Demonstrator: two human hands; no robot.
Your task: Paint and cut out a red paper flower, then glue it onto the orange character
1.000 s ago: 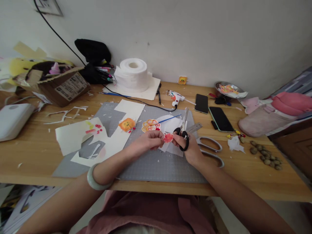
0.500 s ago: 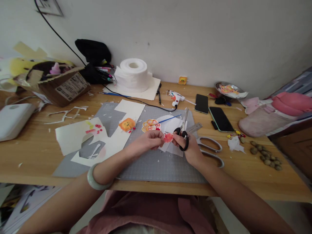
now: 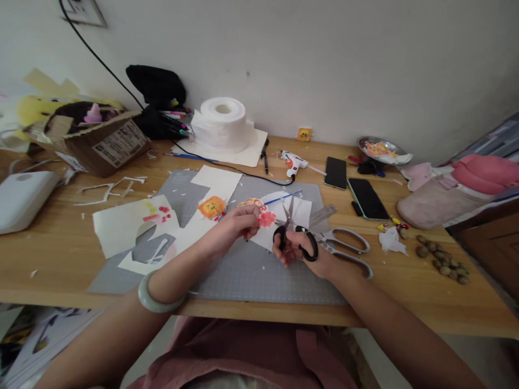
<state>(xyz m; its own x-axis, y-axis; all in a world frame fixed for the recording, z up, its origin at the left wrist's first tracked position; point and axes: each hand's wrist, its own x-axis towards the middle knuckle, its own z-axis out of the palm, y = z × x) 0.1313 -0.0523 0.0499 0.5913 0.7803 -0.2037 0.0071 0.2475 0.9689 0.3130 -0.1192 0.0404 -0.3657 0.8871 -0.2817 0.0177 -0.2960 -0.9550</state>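
Observation:
Between its fingertips my left hand (image 3: 241, 222) pinches a small red paper flower (image 3: 267, 219) with a scalloped edge. My right hand (image 3: 298, 249) has its fingers in the handles of black-handled scissors (image 3: 288, 216), whose blades are spread and point away from me. A gap lies between the blades and the flower. Behind the left hand, an orange-and-white scalloped cutout (image 3: 252, 204) is partly hidden. A blue brush (image 3: 283, 196) lies over white paper (image 3: 302, 208). An orange lion-like face cutout (image 3: 211, 207) rests to the left on cut paper.
Under the work is a grey cutting mat (image 3: 251, 281). Larger grey-handled scissors (image 3: 349, 240) and a metal ruler (image 3: 323, 215) lie right of my right hand. Farther back are a glue gun (image 3: 294, 163), two phones (image 3: 368, 199), a tissue roll (image 3: 221, 127) and a metal bowl (image 3: 383, 148).
My left hand has moved left with the red flower, out of my right hand's fingers. The right hand has come slightly nearer me, and the scissors have turned and their blades have opened.

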